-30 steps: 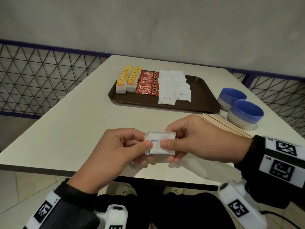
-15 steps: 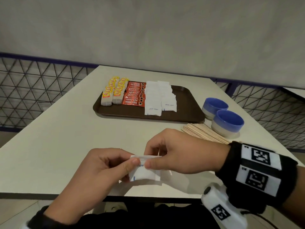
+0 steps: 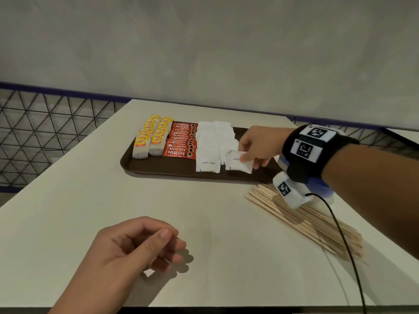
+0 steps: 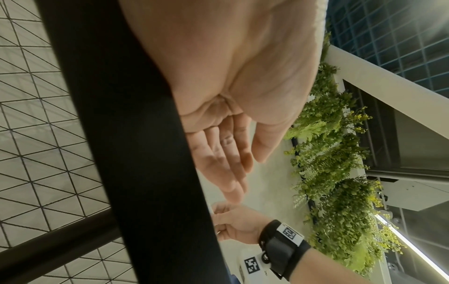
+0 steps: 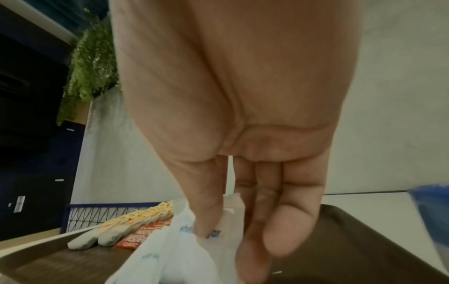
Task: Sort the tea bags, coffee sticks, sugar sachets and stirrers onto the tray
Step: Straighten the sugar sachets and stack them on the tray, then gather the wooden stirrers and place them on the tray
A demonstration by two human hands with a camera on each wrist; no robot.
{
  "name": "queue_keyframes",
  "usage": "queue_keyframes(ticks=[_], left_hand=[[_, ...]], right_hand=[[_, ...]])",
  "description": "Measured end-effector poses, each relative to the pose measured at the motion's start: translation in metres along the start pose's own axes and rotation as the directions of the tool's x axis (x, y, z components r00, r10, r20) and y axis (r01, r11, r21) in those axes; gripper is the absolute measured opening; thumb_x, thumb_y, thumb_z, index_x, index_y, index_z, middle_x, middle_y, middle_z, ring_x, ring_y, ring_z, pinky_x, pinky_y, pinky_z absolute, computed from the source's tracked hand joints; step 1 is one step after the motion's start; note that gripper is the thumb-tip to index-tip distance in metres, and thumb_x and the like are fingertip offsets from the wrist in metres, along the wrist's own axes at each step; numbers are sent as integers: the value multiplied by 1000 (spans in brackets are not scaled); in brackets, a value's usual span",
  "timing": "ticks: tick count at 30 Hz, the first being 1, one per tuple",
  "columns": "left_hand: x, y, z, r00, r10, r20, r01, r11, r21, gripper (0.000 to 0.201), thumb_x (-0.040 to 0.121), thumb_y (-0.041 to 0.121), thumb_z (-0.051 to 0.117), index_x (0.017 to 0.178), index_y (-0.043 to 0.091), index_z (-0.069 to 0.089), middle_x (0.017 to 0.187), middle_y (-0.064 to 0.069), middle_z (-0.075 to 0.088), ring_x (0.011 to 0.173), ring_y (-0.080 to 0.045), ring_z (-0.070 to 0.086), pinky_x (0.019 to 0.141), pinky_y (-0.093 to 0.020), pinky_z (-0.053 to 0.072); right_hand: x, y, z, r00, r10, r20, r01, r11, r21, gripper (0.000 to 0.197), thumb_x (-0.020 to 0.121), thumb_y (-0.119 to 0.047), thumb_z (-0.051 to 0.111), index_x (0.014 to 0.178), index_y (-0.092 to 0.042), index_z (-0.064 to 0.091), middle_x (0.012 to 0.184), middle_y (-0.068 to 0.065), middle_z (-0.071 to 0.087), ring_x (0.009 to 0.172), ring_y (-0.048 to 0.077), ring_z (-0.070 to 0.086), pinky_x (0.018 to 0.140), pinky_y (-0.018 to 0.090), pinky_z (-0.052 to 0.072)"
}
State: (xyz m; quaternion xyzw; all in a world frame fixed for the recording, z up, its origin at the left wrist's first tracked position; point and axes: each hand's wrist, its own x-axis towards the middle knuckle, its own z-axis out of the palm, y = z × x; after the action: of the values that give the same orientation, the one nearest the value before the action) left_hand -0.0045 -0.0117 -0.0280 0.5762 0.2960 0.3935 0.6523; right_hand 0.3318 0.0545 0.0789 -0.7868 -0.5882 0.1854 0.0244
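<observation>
A brown tray point(image 3: 163, 167) at the table's far side carries two rows of yellow-tagged tea bags point(image 3: 150, 139), a row of red coffee sticks point(image 3: 181, 143) and rows of white sugar sachets point(image 3: 209, 150). My right hand point(image 3: 251, 152) reaches over the tray's right part and pinches a white sugar sachet point(image 3: 238, 165) between thumb and fingers, low over the front of the right sachet row; the right wrist view shows the same sachet point(image 5: 218, 230). My left hand point(image 3: 145, 243) rests near the table's front edge, fingers loosely curled, holding nothing. A pile of wooden stirrers point(image 3: 306, 220) lies on the table at the right.
A blue-and-white bowl point(image 3: 322, 189) stands behind my right wrist, mostly hidden. A black cable point(image 3: 340, 234) trails from the wrist camera over the stirrers. Metal mesh railing point(image 3: 45, 132) runs left of the table, and a wall stands behind.
Both hands held the sachet together near the front edge before. My left hand has let go and stayed; my right hand has carried the sachet forward over the tray.
</observation>
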Motion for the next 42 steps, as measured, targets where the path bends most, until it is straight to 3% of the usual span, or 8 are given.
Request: queue_keyframes(ticks=[6,11,15,19,31,37,40,42], left_hand=[[2,2,-1,1000,10,16,-11,998,64,85,30,69,92,79,1,77,75,-30,72,62,-43,70,53,-31,56],[3,-1,-4,1000,-20,7,19,999,43,87,26,66,93,76,-3,75,74,-33,70,59,-45,68,50,-31,54],[4,-3,-4,1000,-1,-3,1,998,67,83,29,67,93,73,0,76,71,-32,70,58,-45,68,48,-31,54],[4,-4,-5,1000,15,2,-15,997,71,80,32,66,93,73,0,76,71,-32,69,57,-45,68,49,-32,54],[5,-5,-4,998,64,-9,-63,994,88,78,34,69,91,72,2,76,69,-29,70,57,-44,69,49,-32,55],[4,-12,-5,994,106,-37,-101,989,108,77,38,71,89,77,6,77,73,-28,72,61,-43,70,54,-36,56],[4,-14,-4,988,146,-57,-139,984,114,72,45,67,90,79,5,76,74,-28,72,61,-46,69,60,-37,59],[4,-19,-4,985,157,-69,-148,982,117,50,59,49,88,80,5,76,75,-28,72,65,-50,69,66,-41,58]], right_hand=[[23,-3,16,998,54,25,-55,998,32,10,98,-16,68,100,-6,68,82,6,73,66,15,74,60,22,59],[29,-3,22,992,122,4,-122,987,100,27,97,-19,70,118,-3,61,96,8,70,79,23,77,70,30,65],[24,-5,22,984,172,33,-175,974,143,44,90,-33,79,117,-16,50,103,1,62,84,21,74,69,26,63],[25,-4,24,974,190,120,-208,964,164,66,79,-30,89,130,-13,51,123,6,65,102,27,72,88,39,63],[24,-14,25,970,232,69,-238,965,113,72,84,-23,85,143,-6,47,121,11,63,102,28,72,92,40,62],[-51,-12,14,987,115,-111,-129,983,-133,55,90,-50,71,129,-14,57,111,4,66,98,20,66,79,31,55],[-116,10,30,990,144,-6,-141,960,-244,51,89,-63,64,123,-25,57,100,-8,66,92,10,65,84,30,55],[-151,28,45,973,222,65,-198,946,-257,54,85,-69,65,121,-30,56,100,-11,66,91,9,66,84,28,58]])
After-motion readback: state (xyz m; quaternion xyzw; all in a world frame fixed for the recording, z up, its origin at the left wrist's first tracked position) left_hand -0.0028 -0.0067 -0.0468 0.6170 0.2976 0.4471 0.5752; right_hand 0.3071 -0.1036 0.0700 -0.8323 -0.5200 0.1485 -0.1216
